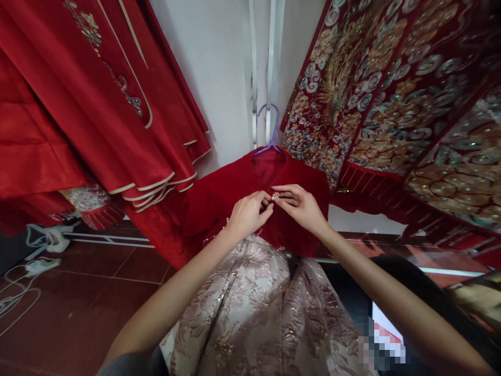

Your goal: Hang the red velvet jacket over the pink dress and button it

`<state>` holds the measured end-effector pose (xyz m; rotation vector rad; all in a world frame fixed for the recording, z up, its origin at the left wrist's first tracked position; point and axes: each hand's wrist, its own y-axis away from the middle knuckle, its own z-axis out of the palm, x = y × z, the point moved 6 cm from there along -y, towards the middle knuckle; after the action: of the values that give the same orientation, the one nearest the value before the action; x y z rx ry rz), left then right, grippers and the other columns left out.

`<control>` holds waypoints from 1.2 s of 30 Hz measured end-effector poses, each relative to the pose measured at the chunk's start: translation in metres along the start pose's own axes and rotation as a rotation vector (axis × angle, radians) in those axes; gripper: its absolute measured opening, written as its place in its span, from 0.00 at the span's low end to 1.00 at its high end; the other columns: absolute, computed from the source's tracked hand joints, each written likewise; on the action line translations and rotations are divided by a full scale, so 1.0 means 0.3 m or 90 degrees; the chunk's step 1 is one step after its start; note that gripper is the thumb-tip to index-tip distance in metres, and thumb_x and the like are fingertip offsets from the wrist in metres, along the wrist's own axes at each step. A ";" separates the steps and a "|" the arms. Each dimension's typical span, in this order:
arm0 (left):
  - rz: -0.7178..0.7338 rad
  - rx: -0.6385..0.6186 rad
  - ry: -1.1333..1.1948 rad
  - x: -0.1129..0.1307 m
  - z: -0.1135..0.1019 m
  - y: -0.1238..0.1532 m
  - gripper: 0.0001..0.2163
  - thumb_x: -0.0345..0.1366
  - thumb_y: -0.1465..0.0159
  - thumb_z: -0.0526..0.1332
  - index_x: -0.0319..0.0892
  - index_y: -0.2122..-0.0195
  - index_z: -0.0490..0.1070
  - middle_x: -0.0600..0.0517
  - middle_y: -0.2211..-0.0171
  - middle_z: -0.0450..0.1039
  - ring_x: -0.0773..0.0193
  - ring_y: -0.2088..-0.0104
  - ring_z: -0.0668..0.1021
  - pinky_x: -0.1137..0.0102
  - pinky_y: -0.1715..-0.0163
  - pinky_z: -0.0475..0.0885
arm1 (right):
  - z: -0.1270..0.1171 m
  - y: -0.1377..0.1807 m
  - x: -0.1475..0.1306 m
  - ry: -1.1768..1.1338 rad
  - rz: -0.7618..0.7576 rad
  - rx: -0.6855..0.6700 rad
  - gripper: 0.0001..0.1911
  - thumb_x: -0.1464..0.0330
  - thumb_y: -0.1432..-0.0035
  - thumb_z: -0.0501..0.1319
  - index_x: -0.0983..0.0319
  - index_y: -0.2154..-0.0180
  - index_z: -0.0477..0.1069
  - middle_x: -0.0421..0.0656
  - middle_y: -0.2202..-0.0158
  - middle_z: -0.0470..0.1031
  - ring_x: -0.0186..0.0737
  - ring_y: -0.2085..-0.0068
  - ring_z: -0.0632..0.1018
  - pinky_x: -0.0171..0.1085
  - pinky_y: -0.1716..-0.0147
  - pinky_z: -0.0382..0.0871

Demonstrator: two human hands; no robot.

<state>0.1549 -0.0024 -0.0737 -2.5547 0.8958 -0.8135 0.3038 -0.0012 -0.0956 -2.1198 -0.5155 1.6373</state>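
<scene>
A dark red velvet jacket [227, 183] hangs on a purple hanger [273, 141] in front of me. Pale brocade cloth with a shiny floral pattern [250, 303] falls below it. At the jacket's front opening, my left hand [250, 211] pinches the edge with thumb and fingers together. My right hand [299, 209] meets it there, its fingers closed on a small pearly button [275, 196] at the same edge. The fingertips of both hands almost touch. What lies between the left fingertips is mostly hidden.
Red satin garments with pale piping [156, 125] hang at the left. A heavily embroidered red garment [376, 104] hangs at the right. A white metal rack [270, 62] carries the hanger. White cables [23, 287] lie on the tiled floor [97, 303]. A blurred lit screen [385, 324] shows lower right.
</scene>
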 end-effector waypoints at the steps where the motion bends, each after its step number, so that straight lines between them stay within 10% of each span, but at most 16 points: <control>1: -0.021 0.011 0.017 -0.011 0.008 0.025 0.13 0.40 0.38 0.59 0.46 0.52 0.69 0.51 0.61 0.76 0.63 0.64 0.78 0.69 0.64 0.74 | -0.003 0.022 -0.007 0.034 -0.006 0.045 0.16 0.67 0.44 0.61 0.58 0.53 0.72 0.46 0.51 0.69 0.40 0.53 0.75 0.43 0.52 0.73; 4: -0.067 0.058 0.053 -0.051 0.041 0.139 0.22 0.44 0.39 0.60 0.49 0.44 0.63 0.49 0.53 0.74 0.60 0.57 0.77 0.66 0.59 0.75 | 0.019 0.129 -0.020 0.150 -0.019 0.163 0.15 0.70 0.44 0.58 0.60 0.53 0.68 0.48 0.53 0.66 0.42 0.53 0.72 0.42 0.58 0.74; 14: -0.090 0.078 -0.265 -0.274 0.142 0.451 0.18 0.30 0.37 0.54 0.40 0.45 0.62 0.43 0.49 0.67 0.53 0.49 0.70 0.57 0.50 0.69 | 0.258 0.286 0.108 0.398 -0.036 0.132 0.26 0.68 0.47 0.60 0.66 0.47 0.58 0.56 0.51 0.62 0.54 0.49 0.66 0.54 0.51 0.65; 24: -0.106 0.167 -0.244 -0.288 0.088 0.443 0.07 0.34 0.35 0.55 0.45 0.60 0.71 0.44 0.56 0.69 0.53 0.55 0.70 0.54 0.50 0.64 | 0.042 0.266 0.214 0.001 0.240 0.159 0.13 0.61 0.50 0.61 0.59 0.63 0.64 0.43 0.66 0.75 0.42 0.67 0.76 0.40 0.67 0.70; 30: -0.035 0.144 -0.158 -0.216 0.080 0.458 0.08 0.32 0.35 0.54 0.44 0.59 0.71 0.46 0.57 0.70 0.56 0.56 0.71 0.61 0.55 0.66 | -0.125 0.246 0.011 -0.187 0.303 0.072 0.17 0.62 0.55 0.68 0.56 0.66 0.63 0.35 0.73 0.69 0.33 0.76 0.70 0.32 0.77 0.64; 36: 0.057 -0.038 -0.122 -0.044 0.240 0.356 0.08 0.30 0.38 0.54 0.42 0.60 0.71 0.45 0.62 0.74 0.55 0.60 0.74 0.59 0.57 0.69 | 0.149 0.230 -0.153 -0.165 0.128 -0.089 0.15 0.69 0.54 0.67 0.57 0.68 0.60 0.36 0.70 0.64 0.32 0.69 0.70 0.30 0.72 0.66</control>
<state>0.1398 -0.0671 -0.1850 -2.5682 0.9780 -0.5126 0.2522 -0.0795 -0.1047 -2.1271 -0.5221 2.0620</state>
